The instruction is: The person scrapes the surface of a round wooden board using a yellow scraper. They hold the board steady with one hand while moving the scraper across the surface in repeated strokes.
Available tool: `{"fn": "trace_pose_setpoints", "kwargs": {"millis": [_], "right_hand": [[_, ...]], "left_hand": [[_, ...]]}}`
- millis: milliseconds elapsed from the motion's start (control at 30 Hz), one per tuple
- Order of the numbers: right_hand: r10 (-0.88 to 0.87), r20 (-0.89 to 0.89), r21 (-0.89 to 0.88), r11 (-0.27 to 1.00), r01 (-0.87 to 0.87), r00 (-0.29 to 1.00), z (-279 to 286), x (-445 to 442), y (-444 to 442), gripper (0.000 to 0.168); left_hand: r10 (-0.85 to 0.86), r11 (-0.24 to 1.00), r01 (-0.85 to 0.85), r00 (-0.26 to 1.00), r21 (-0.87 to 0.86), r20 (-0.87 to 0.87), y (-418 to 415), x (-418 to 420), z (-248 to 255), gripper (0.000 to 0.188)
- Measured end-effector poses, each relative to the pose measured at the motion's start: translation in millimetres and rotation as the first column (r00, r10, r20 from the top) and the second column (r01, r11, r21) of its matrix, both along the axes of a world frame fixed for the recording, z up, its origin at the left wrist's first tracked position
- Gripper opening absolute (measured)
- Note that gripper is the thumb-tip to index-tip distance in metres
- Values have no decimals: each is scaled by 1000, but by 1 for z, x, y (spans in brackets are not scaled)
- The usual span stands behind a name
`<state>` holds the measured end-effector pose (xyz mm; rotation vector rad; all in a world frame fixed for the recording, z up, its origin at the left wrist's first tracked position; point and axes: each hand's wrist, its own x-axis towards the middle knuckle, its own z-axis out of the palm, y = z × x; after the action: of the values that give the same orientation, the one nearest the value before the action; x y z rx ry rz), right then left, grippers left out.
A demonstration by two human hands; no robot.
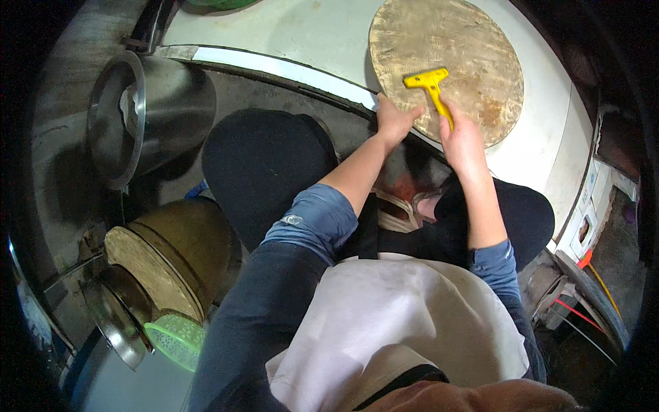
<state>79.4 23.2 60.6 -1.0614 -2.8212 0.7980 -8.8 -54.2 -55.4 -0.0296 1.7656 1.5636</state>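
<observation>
A round wooden board [453,46] with a worn, scuffed face and a darker brown patch lies on the white tabletop [293,26] near its front edge. My left hand [395,121] grips the board's near rim, its thumb over the top. In my right hand [463,139] is a yellow plastic scraper [426,79], held by its handle with the wide head pointing away from me over the board. I cannot tell whether its blade touches the wood.
Left of my knees, a large metal pot [177,103] lies on its side. Closer in stand a brown barrel-like vessel [190,237] with a round wooden top [149,268], metal pans [116,324] and a green plastic colander [177,337]. A green object [219,4] shows at the table's far side.
</observation>
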Motion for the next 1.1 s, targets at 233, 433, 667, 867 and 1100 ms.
{"fn": "trace_pose_setpoints", "kwargs": {"millis": [233,433,667,867,1100], "right_hand": [[75,10,5,997,-75,997,6,-17,16,38],[7,39,2,1000,-7,999,10,-15,13,37],[90,5,38,995,-90,996,-1,-16,25,37],[-46,157,-11,999,48,987,12,-29,18,36],[50,65,22,998,-52,997,-3,-12,23,37]], "left_hand": [[-21,1000,21,995,0,-95,2,0,-6,69],[-61,997,56,995,-59,-85,6,2,3,72],[-32,999,30,996,-22,-86,1,-3,3,72],[-80,995,76,995,-58,-58,-1,-3,16,72],[-90,993,79,987,-82,-134,-1,-2,5,69]]}}
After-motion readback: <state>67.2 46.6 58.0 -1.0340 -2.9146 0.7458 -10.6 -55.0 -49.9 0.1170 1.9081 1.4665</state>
